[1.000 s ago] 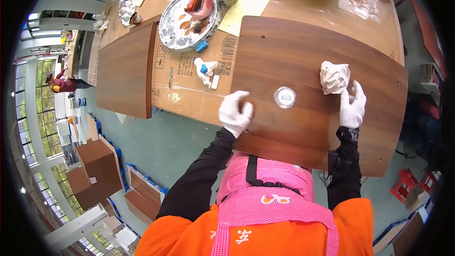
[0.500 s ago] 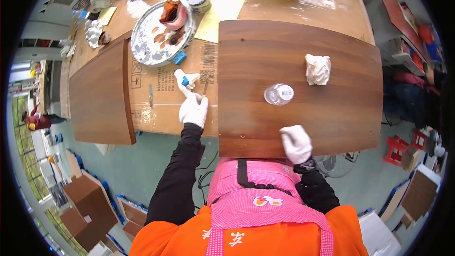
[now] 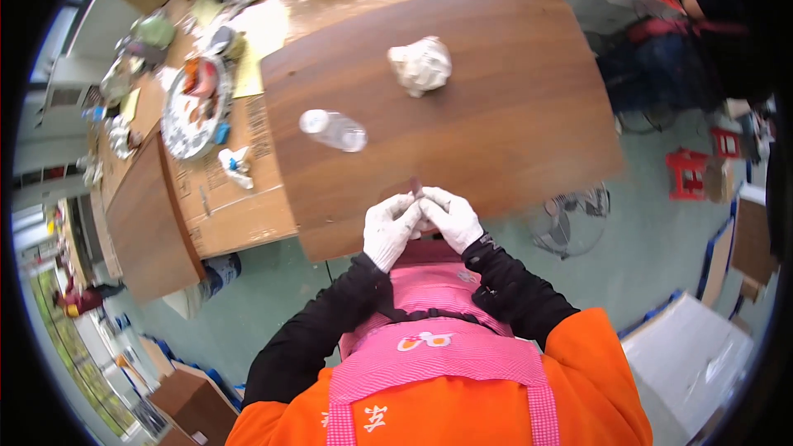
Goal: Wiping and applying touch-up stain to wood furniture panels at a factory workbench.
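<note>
Both of my hands wear white knit gloves and meet at the front edge of a brown wood-grain panel [image 3: 496, 116]. The fingertips of my left hand [image 3: 389, 230] are pinched together. Beside it, my right hand [image 3: 452, 218] is closed the same way. A small, thin dark reddish-brown piece [image 3: 415, 187] sticks up between their fingertips; its kind is not clear. Farther back on the panel are a clear plastic bottle with a white cap [image 3: 337, 130] and a crumpled white cloth [image 3: 421, 66].
To the left, cardboard [image 3: 235, 219] covers the table, with a paint-smeared round lid [image 3: 190, 139], a white rag with blue [image 3: 237, 167] and a second brown panel [image 3: 149, 223]. A floor fan [image 3: 572, 219] stands beyond the panel's right front edge. Red stools [image 3: 687, 173] stand farther right.
My left hand has left the cardboard near the white rag and come to the panel's front edge. My right hand has joined it, fingertips together. The whole view has turned.
</note>
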`<state>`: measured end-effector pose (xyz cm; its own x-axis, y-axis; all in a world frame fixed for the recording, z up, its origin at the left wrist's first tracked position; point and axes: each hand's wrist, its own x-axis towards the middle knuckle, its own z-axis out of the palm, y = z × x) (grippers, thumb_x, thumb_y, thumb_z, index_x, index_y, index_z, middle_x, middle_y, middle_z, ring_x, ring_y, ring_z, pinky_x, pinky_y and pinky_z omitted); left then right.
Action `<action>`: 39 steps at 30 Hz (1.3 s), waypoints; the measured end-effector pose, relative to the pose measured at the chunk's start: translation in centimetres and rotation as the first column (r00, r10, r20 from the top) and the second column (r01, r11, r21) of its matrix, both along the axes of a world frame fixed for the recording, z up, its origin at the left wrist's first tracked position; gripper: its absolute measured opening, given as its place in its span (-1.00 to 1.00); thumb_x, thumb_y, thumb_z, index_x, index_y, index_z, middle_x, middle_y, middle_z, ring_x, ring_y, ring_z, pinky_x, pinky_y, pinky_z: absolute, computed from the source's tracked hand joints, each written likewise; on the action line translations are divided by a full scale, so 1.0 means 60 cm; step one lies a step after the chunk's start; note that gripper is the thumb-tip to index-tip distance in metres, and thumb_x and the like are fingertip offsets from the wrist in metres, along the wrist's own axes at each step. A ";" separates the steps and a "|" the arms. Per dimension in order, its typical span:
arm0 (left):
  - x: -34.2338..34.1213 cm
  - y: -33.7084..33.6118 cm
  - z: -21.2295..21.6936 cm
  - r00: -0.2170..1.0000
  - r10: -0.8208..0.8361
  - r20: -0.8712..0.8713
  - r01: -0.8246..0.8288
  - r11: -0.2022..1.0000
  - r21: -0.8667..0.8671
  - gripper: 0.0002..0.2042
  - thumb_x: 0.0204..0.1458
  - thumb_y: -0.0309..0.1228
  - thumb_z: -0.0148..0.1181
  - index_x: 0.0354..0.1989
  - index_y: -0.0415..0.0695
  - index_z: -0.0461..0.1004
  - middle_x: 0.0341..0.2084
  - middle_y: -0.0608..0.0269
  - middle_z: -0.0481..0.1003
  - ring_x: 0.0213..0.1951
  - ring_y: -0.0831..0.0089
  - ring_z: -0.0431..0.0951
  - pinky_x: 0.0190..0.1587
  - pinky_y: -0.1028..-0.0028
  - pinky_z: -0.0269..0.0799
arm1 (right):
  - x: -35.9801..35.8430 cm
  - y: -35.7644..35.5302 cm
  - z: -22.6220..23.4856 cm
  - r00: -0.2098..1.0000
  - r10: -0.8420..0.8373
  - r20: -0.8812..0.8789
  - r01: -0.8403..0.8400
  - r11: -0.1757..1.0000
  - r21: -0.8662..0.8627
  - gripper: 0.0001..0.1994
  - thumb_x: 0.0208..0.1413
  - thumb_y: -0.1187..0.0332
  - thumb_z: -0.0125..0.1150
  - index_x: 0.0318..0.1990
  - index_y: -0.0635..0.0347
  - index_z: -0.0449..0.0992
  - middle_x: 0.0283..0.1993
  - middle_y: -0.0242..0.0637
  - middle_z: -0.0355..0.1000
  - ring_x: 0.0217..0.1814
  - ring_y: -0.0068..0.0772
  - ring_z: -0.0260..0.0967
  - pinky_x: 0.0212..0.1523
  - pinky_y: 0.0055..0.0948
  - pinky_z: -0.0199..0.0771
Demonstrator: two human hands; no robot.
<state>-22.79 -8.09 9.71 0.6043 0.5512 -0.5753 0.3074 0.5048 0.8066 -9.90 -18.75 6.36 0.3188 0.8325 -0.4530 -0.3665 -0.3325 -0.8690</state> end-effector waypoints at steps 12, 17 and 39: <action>0.161 0.040 -0.094 0.900 0.117 -0.420 0.416 0.063 0.907 -0.52 0.26 -0.22 0.20 0.32 -0.10 0.42 0.35 0.02 0.37 0.38 0.06 0.32 0.42 0.17 0.20 | 0.392 -0.440 -0.062 0.557 -0.749 0.357 0.808 0.589 -0.026 -0.81 0.41 0.32 0.07 -0.24 0.18 0.52 -0.52 -0.56 0.36 -0.52 -0.77 0.21 -0.46 -0.61 0.23; 0.119 0.055 -0.158 0.806 0.123 -0.579 0.590 -0.099 0.801 -0.38 0.32 -0.11 0.06 0.51 -0.07 0.17 0.52 0.07 0.14 0.52 0.02 0.08 0.53 0.08 -0.06 | 0.542 -0.494 -0.102 0.603 -0.482 0.636 0.729 0.656 -0.195 -0.70 0.34 0.14 0.14 -0.28 0.19 0.60 -0.55 -0.44 0.46 -0.49 -0.62 0.36 -0.37 -0.49 0.35; 0.118 0.054 -0.150 0.821 0.123 -0.557 0.566 -0.061 0.822 -0.43 0.32 -0.15 0.07 0.46 -0.08 0.26 0.47 0.05 0.23 0.50 0.03 0.14 0.52 0.09 -0.01 | 0.502 -0.450 -0.077 0.680 -0.199 0.705 0.562 0.760 -0.328 -0.68 0.29 0.03 0.21 -0.27 0.10 0.62 -0.45 -0.20 0.52 -0.37 -0.27 0.51 -0.26 -0.29 0.45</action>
<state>-15.74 -4.86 0.70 0.7697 0.6109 0.1854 0.5929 -0.7917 0.1471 20.20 -45.75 1.71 0.8978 0.2884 -0.3328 -0.0273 -0.7178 -0.6958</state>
